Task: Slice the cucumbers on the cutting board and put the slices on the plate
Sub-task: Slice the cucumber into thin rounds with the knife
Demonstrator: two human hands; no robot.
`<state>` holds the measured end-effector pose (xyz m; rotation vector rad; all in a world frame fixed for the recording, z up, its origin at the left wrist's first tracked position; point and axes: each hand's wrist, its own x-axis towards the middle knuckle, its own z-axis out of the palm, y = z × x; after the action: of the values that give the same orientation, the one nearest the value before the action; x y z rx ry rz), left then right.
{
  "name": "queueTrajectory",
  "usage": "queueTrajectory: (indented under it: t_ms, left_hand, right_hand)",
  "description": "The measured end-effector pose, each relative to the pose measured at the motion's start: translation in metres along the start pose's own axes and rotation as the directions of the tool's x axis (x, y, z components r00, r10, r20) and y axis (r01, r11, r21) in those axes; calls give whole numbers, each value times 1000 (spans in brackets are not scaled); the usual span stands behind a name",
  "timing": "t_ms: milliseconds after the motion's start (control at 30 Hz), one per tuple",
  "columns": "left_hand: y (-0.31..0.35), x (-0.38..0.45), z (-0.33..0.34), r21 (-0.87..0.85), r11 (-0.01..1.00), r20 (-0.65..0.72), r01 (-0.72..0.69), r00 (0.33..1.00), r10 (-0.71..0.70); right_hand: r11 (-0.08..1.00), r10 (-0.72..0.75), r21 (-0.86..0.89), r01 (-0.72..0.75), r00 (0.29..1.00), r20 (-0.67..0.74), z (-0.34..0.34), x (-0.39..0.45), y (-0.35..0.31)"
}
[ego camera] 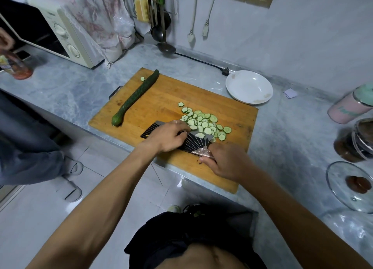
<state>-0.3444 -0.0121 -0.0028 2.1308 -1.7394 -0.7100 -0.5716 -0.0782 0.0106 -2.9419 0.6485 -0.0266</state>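
Slices piled on board, some on knife blade; my left hand gathers them with curled fingers, right hand grips handle. Plate sits apart; slices may slide off mid-carry.

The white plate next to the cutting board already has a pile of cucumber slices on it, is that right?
Not quite. The head view shows the white plate beside the cutting board holding no slices. The pile of cucumber slices lies on the board, partly on the flat knife blade.
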Motion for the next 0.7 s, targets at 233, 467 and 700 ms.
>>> queueTrajectory:
  t_ms: [233, 467, 700]
  left_hand:
    - [18, -3, 5, -93, 967, -92, -238, 969, 230]
    - [21, 16, 7, 19, 990, -33, -141, 989, 142]
    - [11, -12, 3, -155, 980, -339, -121, 939, 62]
  right_hand:
    - [999, 19, 32, -19, 1000, -14, -1, -2, 0]
    - [1000, 11, -8, -11, 1000, 14, -4, 0, -1]
    - [997, 68, 39, -70, 997, 47, -2, -4, -7]
